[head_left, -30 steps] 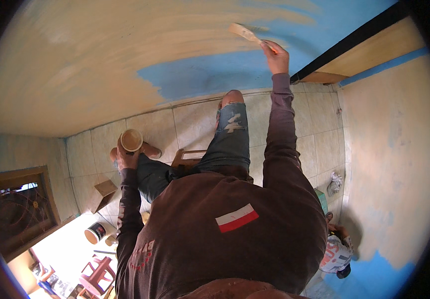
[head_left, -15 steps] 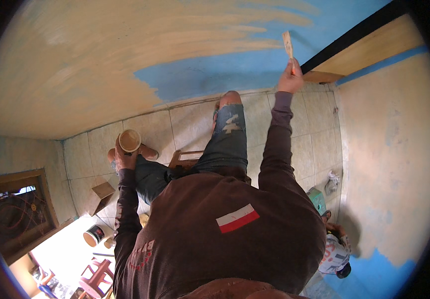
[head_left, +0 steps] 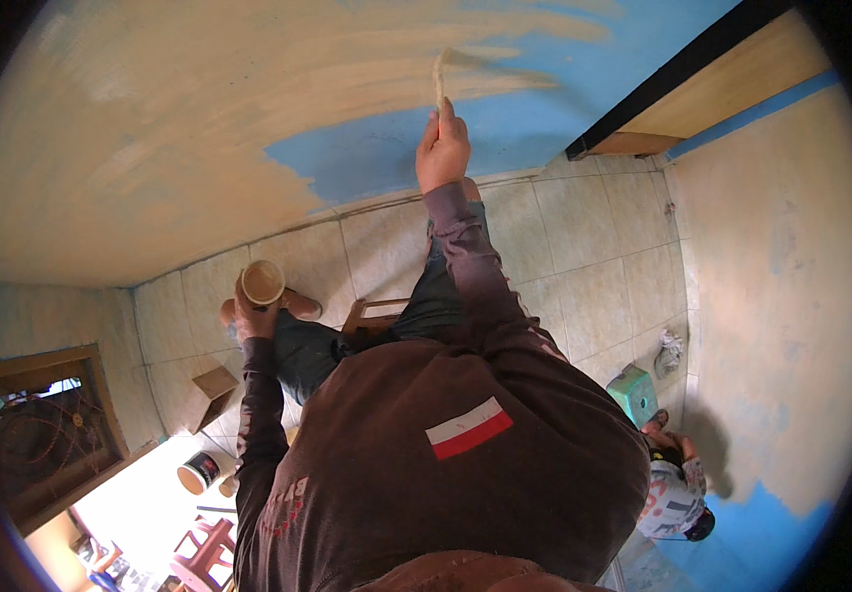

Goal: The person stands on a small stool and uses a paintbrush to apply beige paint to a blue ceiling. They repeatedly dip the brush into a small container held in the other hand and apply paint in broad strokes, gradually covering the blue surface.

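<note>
Before the wall, the right hand grips a paintbrush, apparently spreading beige; the left hand clasps a paint cup. Bare blue likely needs coating next.

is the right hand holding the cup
No, the left hand holds the cup, while the right hand grips the brush.
</note>
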`<state>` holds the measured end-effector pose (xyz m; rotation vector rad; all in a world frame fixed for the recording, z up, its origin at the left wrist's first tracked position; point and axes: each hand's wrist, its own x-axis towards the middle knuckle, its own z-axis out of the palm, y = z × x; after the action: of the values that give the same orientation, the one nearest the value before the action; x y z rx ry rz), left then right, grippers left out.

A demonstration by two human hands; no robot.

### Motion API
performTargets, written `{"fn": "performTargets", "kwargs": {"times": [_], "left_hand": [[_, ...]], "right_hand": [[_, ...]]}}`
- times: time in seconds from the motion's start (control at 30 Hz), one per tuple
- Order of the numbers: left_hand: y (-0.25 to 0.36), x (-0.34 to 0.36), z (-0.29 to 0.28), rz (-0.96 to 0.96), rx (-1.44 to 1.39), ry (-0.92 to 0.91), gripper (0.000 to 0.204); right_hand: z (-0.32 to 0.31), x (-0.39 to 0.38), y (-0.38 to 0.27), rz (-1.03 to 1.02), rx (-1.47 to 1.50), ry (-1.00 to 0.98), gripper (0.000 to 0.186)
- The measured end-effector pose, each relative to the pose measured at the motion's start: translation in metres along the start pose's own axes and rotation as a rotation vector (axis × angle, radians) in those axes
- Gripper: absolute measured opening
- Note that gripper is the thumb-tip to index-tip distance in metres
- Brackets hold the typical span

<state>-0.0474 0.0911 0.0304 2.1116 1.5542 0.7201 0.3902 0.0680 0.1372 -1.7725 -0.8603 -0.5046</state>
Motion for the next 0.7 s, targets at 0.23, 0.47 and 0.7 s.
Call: {"fn": "performTargets", "kwargs": {"times": [0.23, 0.47, 0.7], "left_hand": [[-0.006, 0.001, 0.0, 0.032, 0.02, 0.027, 0.096], [-0.014, 0.004, 0.007, 0.036, -0.042, 0.026, 0.096], [-0.006, 0.001, 0.001, 0.002, -0.021, 0.011, 0.097]], "right_hand": [[-0.026, 0.01, 0.0, 0.126, 0.387, -0.128, 0.024], [-0.03, 0.081, 0.092, 0.275, 0.458, -0.405, 0.025], [-0.064, 0.12, 0.151, 0.313, 0.319, -0.389, 0.026]]}}
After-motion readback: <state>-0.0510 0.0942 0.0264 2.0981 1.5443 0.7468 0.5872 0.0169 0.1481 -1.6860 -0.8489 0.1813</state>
